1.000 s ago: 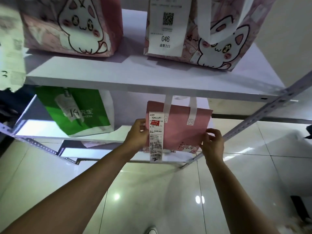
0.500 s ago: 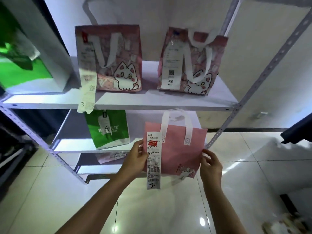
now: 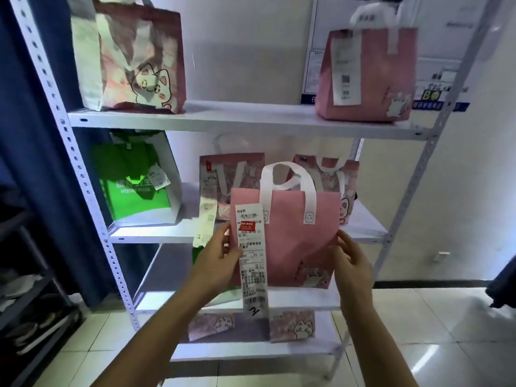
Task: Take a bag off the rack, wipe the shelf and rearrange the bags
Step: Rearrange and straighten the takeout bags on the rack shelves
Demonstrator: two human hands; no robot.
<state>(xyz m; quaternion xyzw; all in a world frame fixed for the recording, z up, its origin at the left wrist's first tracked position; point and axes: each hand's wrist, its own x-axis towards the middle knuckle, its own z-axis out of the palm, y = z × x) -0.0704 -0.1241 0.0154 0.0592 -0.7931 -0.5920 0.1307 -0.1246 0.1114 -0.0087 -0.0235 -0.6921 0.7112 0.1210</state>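
Note:
I hold a pink bag with white handles and a long receipt in the air in front of the white rack. My left hand grips its left edge, thumb over the receipt. My right hand holds its right edge with fingers against the side. The bag hangs off the shelves, level with the middle shelf.
The middle shelf carries a green bag and two pink cat bags behind the held one. On the top shelf stand a cat bag and a pink bag. More cat bags sit low. A blue curtain hangs left.
The pink bag has come out from the lower shelf and risen with both hands to the height of the middle shelf. My view has tilted up, showing more of the rack.

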